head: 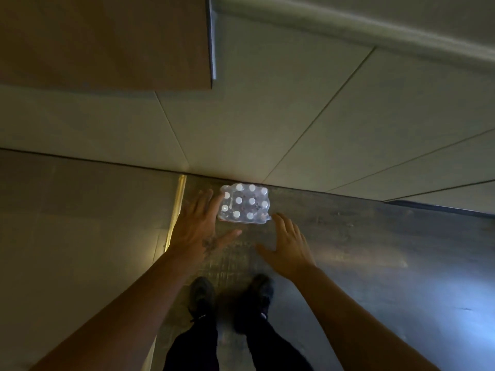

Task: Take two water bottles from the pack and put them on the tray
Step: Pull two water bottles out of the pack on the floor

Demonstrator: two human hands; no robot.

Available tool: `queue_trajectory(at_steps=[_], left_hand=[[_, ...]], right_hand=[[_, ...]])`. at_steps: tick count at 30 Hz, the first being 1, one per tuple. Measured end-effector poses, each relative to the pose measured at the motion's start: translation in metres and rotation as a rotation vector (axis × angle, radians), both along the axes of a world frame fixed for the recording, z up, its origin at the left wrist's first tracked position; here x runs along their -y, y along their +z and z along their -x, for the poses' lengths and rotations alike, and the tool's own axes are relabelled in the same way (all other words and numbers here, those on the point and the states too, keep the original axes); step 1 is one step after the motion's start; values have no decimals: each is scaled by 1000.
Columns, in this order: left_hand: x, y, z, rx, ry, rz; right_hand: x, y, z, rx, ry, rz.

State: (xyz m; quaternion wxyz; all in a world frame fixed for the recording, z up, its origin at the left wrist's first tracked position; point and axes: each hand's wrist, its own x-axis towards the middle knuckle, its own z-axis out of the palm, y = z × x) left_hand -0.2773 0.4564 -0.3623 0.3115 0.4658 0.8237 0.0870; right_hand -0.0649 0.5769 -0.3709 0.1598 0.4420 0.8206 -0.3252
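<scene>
A shrink-wrapped pack of water bottles (245, 206) with white caps stands on the dark floor against the base of a pale wall. My left hand (199, 228) reaches down at the pack's left side, fingers spread, with the fingertips overlapping its left edge. My right hand (288, 246) hovers open just below the pack's right corner, apart from it. Neither hand holds anything. No tray is in view.
A pale tiled wall (294, 124) rises behind the pack. A brown cabinet or door panel (107, 41) hangs at the upper left. A brass strip (176, 207) edges a panel on the left. My two dark shoes (230, 295) stand on the floor below the hands.
</scene>
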Motion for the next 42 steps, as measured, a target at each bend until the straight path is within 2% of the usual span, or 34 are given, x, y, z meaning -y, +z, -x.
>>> queue_trajectory(at_steps=[8,11,17,22,27,36,42], left_hand=[[-38,-160,-4,85,109,26],[-47,-229,-2,118,129,-20],[-63,-347,13,65,63,-70],[-77,-407,22,56,-15,-96],[-93,-418,31,128,-77,-72],[-91,-432,28,158,-90,-81],[-99,-440,34,198,-45,-125]], right_hand=[[-45,-169,40,-39,50,21],[-57,-241,50,-59,104,12],[-83,-362,68,-125,203,-88],[-96,-433,85,-137,258,-184],[-101,-462,100,-73,298,-259],[-112,-461,126,53,270,-244],[-107,-458,113,-94,306,-355]])
